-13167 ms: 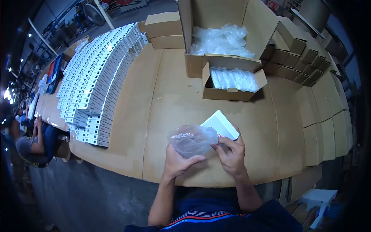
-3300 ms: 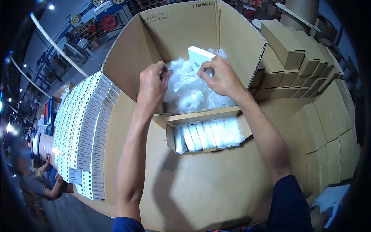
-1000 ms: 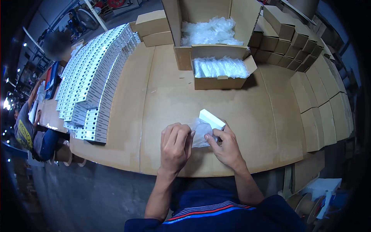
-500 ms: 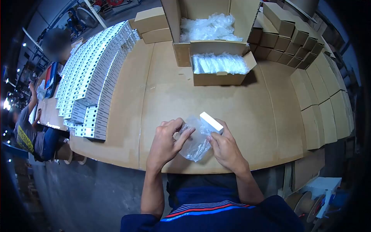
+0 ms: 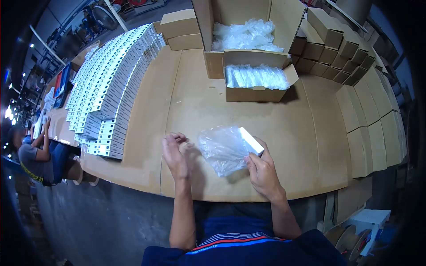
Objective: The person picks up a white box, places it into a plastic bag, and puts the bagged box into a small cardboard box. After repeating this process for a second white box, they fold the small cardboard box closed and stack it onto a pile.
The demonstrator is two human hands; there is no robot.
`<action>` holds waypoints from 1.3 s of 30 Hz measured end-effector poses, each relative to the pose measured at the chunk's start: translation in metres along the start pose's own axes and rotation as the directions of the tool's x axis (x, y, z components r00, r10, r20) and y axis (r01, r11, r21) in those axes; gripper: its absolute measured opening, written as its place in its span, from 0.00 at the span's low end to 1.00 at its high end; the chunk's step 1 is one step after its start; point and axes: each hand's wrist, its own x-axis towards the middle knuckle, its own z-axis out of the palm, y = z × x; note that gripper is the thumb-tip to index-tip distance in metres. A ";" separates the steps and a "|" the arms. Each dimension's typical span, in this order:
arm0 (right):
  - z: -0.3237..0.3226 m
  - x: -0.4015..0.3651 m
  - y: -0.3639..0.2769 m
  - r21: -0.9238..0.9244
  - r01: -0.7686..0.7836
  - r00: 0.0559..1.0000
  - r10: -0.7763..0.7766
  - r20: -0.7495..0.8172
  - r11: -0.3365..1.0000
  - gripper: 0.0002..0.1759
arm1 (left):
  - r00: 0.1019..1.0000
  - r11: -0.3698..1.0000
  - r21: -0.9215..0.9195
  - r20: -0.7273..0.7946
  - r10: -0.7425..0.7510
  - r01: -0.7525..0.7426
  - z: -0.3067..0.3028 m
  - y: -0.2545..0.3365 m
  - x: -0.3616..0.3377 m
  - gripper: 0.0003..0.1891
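A small white box is gripped in my right hand, which also pinches the edge of a clear plastic bag. The bag spreads out to the left of the box, crinkled, above the cardboard-covered table. My left hand is off to the left of the bag, apart from it, with its fingers loosely bent and nothing seen in them. Beyond my hands stands a cardboard box packed with a row of folded clear bags.
A tall stack of white boxes lines the table's left side. Behind sits a larger carton with loose plastic bags. Brown cartons are piled on the right. Another person sits at the far left.
My left hand has let go of the plastic bag and moved left. The bag now hangs spread from my right hand, which keeps hold of the white box.
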 end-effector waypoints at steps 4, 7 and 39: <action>0.009 0.002 0.005 -0.079 0.047 0.995 -0.054 -0.087 0.996 0.08 | 0.907 0.941 0.197 0.272 -0.322 0.275 0.021 0.011 -0.049 0.21; 0.013 0.002 0.002 -0.012 -0.026 0.996 0.024 -0.088 1.000 0.10 | 0.937 0.941 0.307 0.265 -0.228 0.143 0.025 0.004 -0.050 0.14; -0.070 0.080 -0.014 0.370 0.508 0.842 -0.539 -0.025 0.778 0.29 | 0.906 0.927 0.373 0.376 -0.197 0.047 0.018 0.013 -0.052 0.18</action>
